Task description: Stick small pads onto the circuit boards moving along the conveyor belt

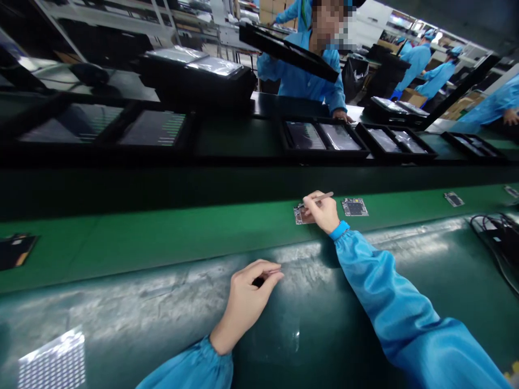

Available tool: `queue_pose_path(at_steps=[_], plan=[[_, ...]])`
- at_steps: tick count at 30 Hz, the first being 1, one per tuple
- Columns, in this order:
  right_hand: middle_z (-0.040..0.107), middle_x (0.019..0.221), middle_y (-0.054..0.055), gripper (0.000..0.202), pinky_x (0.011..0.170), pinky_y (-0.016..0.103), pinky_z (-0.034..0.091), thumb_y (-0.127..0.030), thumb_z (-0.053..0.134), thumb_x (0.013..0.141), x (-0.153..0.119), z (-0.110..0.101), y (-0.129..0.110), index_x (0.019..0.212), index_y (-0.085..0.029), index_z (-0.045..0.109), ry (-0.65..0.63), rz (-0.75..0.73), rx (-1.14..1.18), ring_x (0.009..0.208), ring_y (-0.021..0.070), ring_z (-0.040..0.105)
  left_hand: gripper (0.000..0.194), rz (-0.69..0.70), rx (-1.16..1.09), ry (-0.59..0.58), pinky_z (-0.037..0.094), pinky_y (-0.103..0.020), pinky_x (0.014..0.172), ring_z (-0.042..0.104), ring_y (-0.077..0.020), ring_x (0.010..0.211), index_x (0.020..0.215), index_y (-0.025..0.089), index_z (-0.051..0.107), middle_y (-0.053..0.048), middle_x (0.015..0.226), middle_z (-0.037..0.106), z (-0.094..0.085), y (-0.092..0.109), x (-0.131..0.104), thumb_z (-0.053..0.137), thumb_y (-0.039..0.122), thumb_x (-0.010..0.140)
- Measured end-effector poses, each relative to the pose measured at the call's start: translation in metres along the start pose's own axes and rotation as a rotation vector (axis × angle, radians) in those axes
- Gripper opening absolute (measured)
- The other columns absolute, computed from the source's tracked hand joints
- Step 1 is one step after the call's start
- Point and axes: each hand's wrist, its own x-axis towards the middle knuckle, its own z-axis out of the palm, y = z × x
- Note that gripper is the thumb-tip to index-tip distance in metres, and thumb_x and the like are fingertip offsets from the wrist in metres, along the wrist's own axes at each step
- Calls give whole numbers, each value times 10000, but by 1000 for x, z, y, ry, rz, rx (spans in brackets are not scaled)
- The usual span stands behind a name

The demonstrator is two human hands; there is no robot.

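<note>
Pinching tweezers (326, 196) in my right hand (324, 213), grip closed, I'm at a circuit board (305, 217) on the green surface (141, 232) — work seemingly underway, how much remains unclear. My left hand (248, 292) nearly closes; whether it holds anything, I can't tell.

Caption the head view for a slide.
Right hand holds tweezers over a circuit board on the green belt; left hand pinches together.
</note>
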Motion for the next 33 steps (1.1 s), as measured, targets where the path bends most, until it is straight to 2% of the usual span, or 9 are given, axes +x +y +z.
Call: queue_pose_path(at_steps=[2, 4, 8, 13, 16, 19, 21, 24, 33], plan=[[711, 974, 102, 301, 846, 336, 540, -271, 421, 968, -1, -11, -4, 901, -163, 693, -43, -112, -131, 898, 216, 680, 72, 2, 4, 2, 565, -213, 584, 702, -132, 614, 821, 202, 789, -20, 769, 778, 0, 1, 1, 721, 181, 830], [679, 1060, 116, 352, 900, 337, 513, -177, 401, 937, -4, -21, -8, 1084, -151, 720, -189, -202, -383, 1006, 232, 648, 78, -3, 11, 6, 567, -215, 579, 700, -132, 606, 817, 203, 791, -22, 767, 779, -1, 2, 2, 715, 193, 832], [621, 1151, 125, 500, 776, 308, 502, -181, 463, 934, -12, -25, -16, 1421, -204, 570, -492, -215, -833, 1015, 250, 627, 86, -12, 23, 4, 578, -216, 581, 705, -136, 592, 803, 205, 793, -21, 751, 779, -2, 5, 3, 713, 220, 830], [635, 1158, 156, 353, 798, 335, 486, -153, 447, 948, -6, -15, -30, 1239, -112, 642, -654, -301, -904, 991, 264, 645, 89, -7, 81, 19, 602, -217, 598, 749, -159, 640, 809, 223, 803, -22, 797, 804, -6, 0, 4, 744, 289, 811], [641, 1193, 102, 326, 807, 316, 492, -244, 492, 959, 3, -33, -27, 1243, -198, 646, -622, -239, -902, 986, 243, 663, 116, -5, 113, 11, 610, -219, 586, 753, -165, 621, 812, 223, 804, -22, 796, 809, -7, -6, 7, 756, 327, 797], [623, 1283, 71, 455, 851, 295, 497, -279, 448, 989, -1, -75, -6, 1440, -282, 516, -414, 46, -925, 1063, 230, 663, 146, -7, 111, -3, 622, -227, 595, 762, -176, 629, 818, 220, 801, -28, 803, 812, -8, -8, 8, 748, 355, 800], [624, 1296, 103, 501, 864, 320, 502, -246, 407, 995, -7, -104, 14, 1492, -250, 469, -327, 201, -958, 1082, 255, 663, 167, -19, 105, -8, 628, -232, 600, 767, -183, 634, 818, 218, 799, -32, 807, 813, -9, -8, 8, 744, 374, 800], [620, 1317, 132, 534, 841, 357, 516, -245, 431, 984, -13, -132, 40, 1518, -254, 446, -327, 290, -989, 1035, 283, 681, 192, -40, 113, -2, 629, -235, 588, 766, -187, 617, 815, 215, 798, -33, 798, 812, -10, -9, 7, 752, 399, 786], [664, 1272, 128, 427, 871, 388, 520, -262, 516, 956, -1, -140, 63, 1370, -286, 618, -398, 273, -963, 1100, 309, 661, 148, -78, 65, -7, 639, -259, 619, 769, -191, 652, 841, 212, 796, -38, 808, 812, -7, -6, 8, 758, 340, 775]])
